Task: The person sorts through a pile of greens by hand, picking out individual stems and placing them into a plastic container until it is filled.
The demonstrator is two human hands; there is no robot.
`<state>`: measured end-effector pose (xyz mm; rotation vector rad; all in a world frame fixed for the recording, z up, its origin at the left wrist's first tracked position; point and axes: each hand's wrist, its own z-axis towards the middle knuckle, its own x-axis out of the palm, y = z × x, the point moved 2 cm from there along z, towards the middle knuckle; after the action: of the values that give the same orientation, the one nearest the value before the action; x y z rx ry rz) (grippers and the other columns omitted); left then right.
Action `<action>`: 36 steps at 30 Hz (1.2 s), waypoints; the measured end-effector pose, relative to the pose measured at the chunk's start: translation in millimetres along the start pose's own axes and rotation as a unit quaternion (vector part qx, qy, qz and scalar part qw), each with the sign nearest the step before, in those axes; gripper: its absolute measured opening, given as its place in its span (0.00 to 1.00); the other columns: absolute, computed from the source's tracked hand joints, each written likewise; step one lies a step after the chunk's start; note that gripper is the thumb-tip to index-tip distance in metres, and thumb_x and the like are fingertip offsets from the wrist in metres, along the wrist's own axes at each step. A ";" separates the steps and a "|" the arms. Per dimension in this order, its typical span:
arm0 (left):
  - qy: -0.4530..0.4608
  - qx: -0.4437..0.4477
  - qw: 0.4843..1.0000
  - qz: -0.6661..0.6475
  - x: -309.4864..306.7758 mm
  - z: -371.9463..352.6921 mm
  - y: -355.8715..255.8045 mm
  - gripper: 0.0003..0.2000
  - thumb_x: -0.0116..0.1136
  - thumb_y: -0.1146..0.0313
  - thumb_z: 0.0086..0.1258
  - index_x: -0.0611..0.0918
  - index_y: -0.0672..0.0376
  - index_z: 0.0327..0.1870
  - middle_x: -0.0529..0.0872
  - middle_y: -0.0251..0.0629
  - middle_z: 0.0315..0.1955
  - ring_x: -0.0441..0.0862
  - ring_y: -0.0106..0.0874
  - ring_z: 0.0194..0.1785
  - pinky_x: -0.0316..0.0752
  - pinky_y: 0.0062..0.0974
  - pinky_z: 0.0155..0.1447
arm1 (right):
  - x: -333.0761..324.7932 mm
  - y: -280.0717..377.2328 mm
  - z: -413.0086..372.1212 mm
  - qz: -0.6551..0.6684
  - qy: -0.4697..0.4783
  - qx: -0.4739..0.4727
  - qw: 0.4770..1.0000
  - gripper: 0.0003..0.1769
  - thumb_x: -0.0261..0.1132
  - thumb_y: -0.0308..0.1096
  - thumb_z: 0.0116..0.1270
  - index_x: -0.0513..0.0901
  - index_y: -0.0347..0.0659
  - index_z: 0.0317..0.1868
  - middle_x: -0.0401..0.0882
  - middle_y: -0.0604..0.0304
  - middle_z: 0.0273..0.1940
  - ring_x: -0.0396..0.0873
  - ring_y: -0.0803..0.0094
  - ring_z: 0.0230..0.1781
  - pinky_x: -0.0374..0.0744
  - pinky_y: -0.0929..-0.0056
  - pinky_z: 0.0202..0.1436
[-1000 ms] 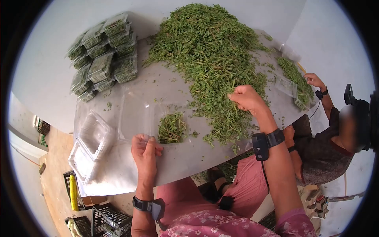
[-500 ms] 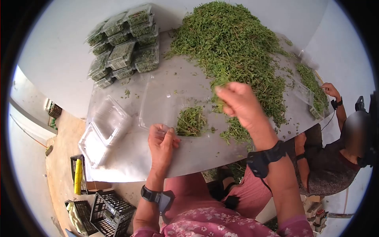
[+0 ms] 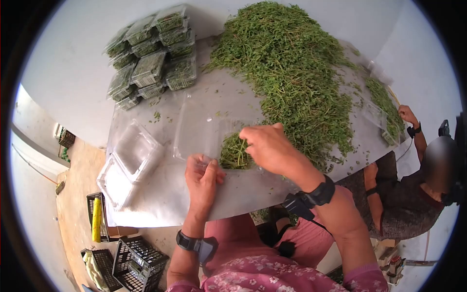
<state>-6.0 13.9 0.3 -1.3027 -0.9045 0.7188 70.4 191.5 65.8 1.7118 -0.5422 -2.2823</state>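
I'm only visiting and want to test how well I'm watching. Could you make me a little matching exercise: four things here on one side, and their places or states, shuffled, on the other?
Things
1. The person's left hand
2. The person's right hand
3. The lidded boxes
4. The big heap

Places and states
A. At the greens inside the open box
B. Green, lying loose on the table
C. At the open box's near edge
D. Stacked up, with greens inside

Right pairs: 1-C, 2-A, 3-D, 4-B
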 end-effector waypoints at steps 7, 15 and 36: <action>-0.001 -0.008 1.000 -0.011 1.7 -2.9 -1.6 0.06 0.55 0.75 0.72 0.70 0.60 0.41 0.81 0.37 0.23 0.76 0.24 0.22 0.71 0.19 0.28 | 22.9 10.5 -0.6 -0.079 0.002 -0.048 0.996 0.08 0.59 0.24 0.60 0.82 0.44 0.37 0.77 0.59 0.38 0.75 0.62 0.47 0.63 0.58 0.55; -0.010 0.001 1.000 -0.010 3.0 -2.7 -1.1 0.05 0.55 0.74 0.72 0.71 0.59 0.40 0.80 0.36 0.24 0.77 0.24 0.24 0.71 0.19 0.28 | 16.5 -6.4 -7.6 -0.084 0.019 -0.033 0.996 0.06 0.59 0.26 0.61 0.82 0.46 0.30 0.77 0.60 0.33 0.75 0.62 0.43 0.63 0.59 0.54; -0.019 0.002 1.000 -0.019 0.1 -1.6 1.5 0.05 0.54 0.75 0.71 0.70 0.60 0.39 0.79 0.36 0.23 0.78 0.25 0.25 0.72 0.20 0.28 | -52.8 -116.7 -82.9 -0.022 0.048 0.166 0.985 0.13 0.59 0.13 0.53 0.80 0.38 0.37 0.70 0.54 0.37 0.73 0.54 0.38 0.71 0.58 0.39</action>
<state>-4.5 13.5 -1.2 -1.2679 -0.9558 0.7187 168.6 305.7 41.3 1.9880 -0.9142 -2.2228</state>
